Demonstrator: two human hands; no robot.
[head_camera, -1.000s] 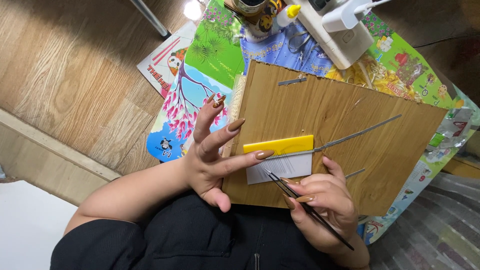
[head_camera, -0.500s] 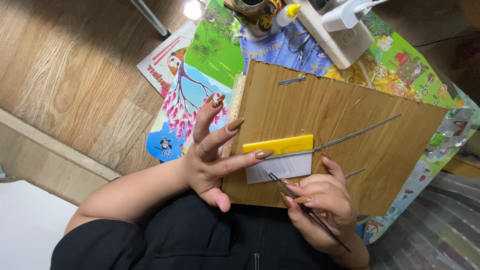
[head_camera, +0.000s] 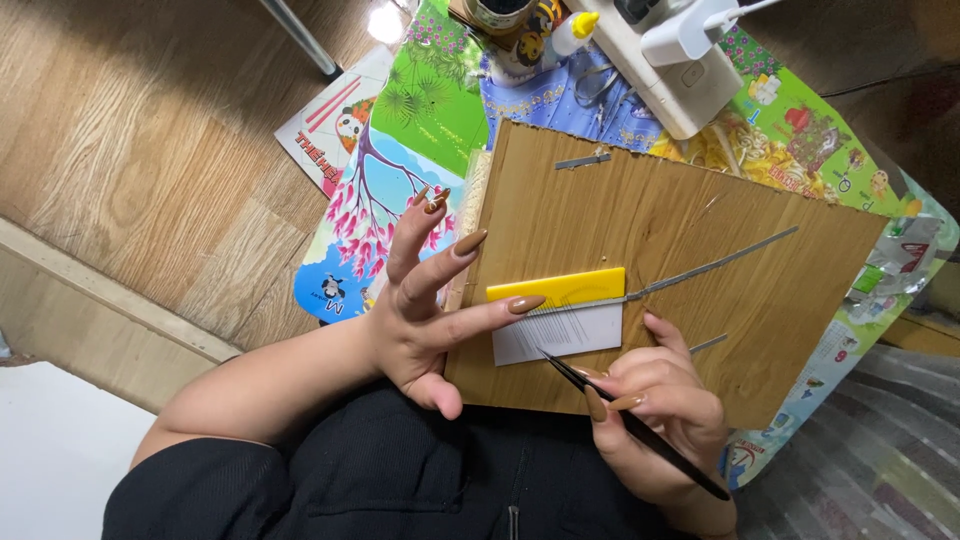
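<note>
On board (head_camera: 700, 250): left hand (head_camera: 425, 320) splayed, forefinger tip pressing yellow strip (head_camera: 557, 287) over white card (head_camera: 560, 335); right hand (head_camera: 655, 415) pinching black tweezers (head_camera: 630, 425).

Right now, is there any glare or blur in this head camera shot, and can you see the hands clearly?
Head view: one blown-out glare spot on the floor at the top edge; wooden board evenly lit; left hand and right hand, holding black tweezers, are sharp with soft shadows.
</note>
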